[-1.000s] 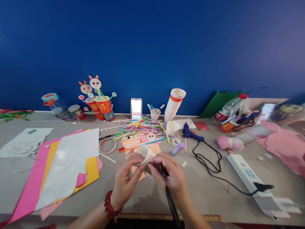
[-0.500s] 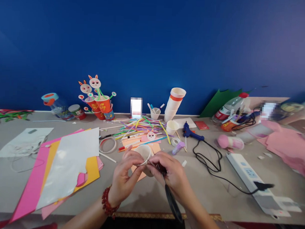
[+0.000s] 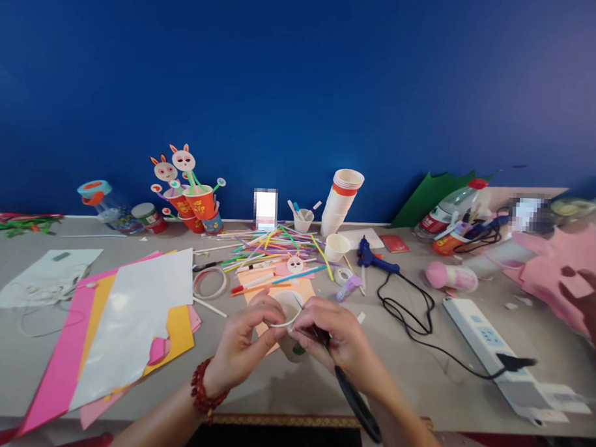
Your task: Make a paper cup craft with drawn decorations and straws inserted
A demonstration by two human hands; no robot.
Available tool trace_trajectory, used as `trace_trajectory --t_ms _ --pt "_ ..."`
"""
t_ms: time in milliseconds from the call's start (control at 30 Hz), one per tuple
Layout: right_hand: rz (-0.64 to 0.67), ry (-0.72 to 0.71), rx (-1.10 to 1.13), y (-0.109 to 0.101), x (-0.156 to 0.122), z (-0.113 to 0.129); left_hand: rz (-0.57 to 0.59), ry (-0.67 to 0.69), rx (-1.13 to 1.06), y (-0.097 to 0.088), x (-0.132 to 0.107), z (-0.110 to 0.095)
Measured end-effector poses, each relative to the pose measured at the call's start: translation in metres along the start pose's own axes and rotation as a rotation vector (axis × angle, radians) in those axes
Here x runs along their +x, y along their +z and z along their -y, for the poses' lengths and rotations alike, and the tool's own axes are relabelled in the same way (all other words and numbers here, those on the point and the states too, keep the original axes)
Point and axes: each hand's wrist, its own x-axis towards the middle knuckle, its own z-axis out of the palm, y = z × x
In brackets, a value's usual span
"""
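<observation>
My left hand (image 3: 242, 342) is closed on the rim of a white paper cup (image 3: 288, 327), which I hold above the table's front middle. My right hand (image 3: 335, 339) is closed on black scissors (image 3: 355, 401), their blades at the cup's rim and their handle pointing down toward me. The cup's mouth faces up and away from me. A red bead bracelet (image 3: 201, 393) sits on my left wrist. Orange and pink paper (image 3: 276, 285) lies just beyond the cup.
Sheets of pink, yellow and white paper (image 3: 128, 315) lie at the left. Coloured straws (image 3: 272, 249), a cup stack (image 3: 340, 202), rabbit cup crafts (image 3: 191, 194), a blue glue gun (image 3: 372, 259) and a power strip (image 3: 489, 341) fill the table. Another person's hand (image 3: 588, 302) touches pink paper at the right.
The cup has tipped so its mouth points up, and both hands have lowered slightly. The scissor handle swung to the right. Another person's hand has come in at the right edge.
</observation>
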Motion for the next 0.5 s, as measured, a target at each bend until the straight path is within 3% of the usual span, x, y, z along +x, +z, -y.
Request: trace_trajectory --t_ms 333,500 --pt "0.002 -0.096 0.053 -0.0008 -0.0034 -0.0016 0.071 -0.125 -0.139 -0.0012 -0.0011 -0.0046" --pt "0.045 -0.163 -0.056 -0.0046 -0.0065 -0.0008 0.122 -0.15 -0.117 -0.0028 -0.0017 -0.0063"
